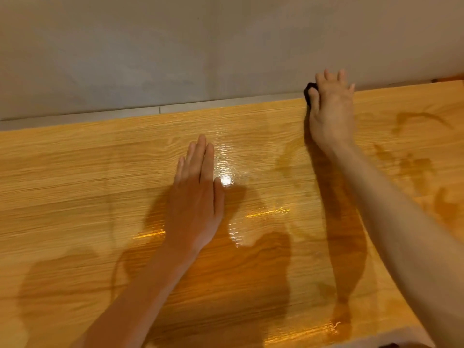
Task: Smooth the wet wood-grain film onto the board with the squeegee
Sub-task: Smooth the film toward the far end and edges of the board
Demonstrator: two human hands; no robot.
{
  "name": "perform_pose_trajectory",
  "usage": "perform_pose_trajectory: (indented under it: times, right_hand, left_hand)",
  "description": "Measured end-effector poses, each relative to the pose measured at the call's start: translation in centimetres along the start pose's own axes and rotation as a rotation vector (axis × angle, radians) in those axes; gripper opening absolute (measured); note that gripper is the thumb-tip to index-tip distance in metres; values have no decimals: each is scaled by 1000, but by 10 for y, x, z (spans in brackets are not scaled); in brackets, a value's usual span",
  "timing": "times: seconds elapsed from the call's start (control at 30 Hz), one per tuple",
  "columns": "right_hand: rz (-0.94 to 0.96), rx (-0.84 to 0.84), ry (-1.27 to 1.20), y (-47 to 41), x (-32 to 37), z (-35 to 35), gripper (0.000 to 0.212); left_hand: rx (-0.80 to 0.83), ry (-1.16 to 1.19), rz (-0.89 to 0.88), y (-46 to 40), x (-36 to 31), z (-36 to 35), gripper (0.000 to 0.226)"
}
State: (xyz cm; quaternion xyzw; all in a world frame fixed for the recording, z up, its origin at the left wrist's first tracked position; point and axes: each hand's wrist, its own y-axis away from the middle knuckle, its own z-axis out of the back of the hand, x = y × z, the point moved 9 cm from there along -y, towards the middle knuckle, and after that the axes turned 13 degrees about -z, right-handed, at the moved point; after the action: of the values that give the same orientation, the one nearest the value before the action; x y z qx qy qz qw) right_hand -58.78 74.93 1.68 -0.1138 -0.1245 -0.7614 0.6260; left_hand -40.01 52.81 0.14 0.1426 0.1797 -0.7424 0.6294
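Head view: I see the wood-grain film (100, 172) lying across the board, its surface glossy with wet patches and glare near the centre. The left hand (198, 194) rests flat on the film, fingers straight and held together, thumb alongside, palm down. The right hand (331, 109) reaches to the far edge of the film, where it meets the grey wall (175, 46). Its thumb and fingers grip a small dark object, the squeegee (309, 90), mostly hidden under the hand. Darker wet streaks mark the film on the right.
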Motion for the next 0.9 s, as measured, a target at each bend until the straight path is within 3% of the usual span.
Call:
perform_pose_trajectory:
  times: [0.3,0.4,0.5,0.6,0.77,0.83,0.9]
  right_hand:
    - [235,91,-68,159,-2,-4,49]
    - [256,68,-31,113,2,-1,46]
    - [97,6,-43,38,2,0,45]
    - [26,-14,-82,45,8,-4,45]
    - [385,163,-12,191,23,-17,46]
    - [466,204,-58,192,21,-15,45]
    - [434,198,-28,151,24,-16,45]
  left_hand:
    - [-7,-13,1,3,-5,0,56]
    - [-15,-49,18,0,-2,4,58]
    - [-17,-63,9,0,-2,5,64]
    - [-13,-90,-4,3,-2,4,59]
    - [-15,-117,-4,2,-4,3,58]
    - [-20,-125,-6,1,-4,3,57]
    - [-23,-113,-2,0,-2,3,57]
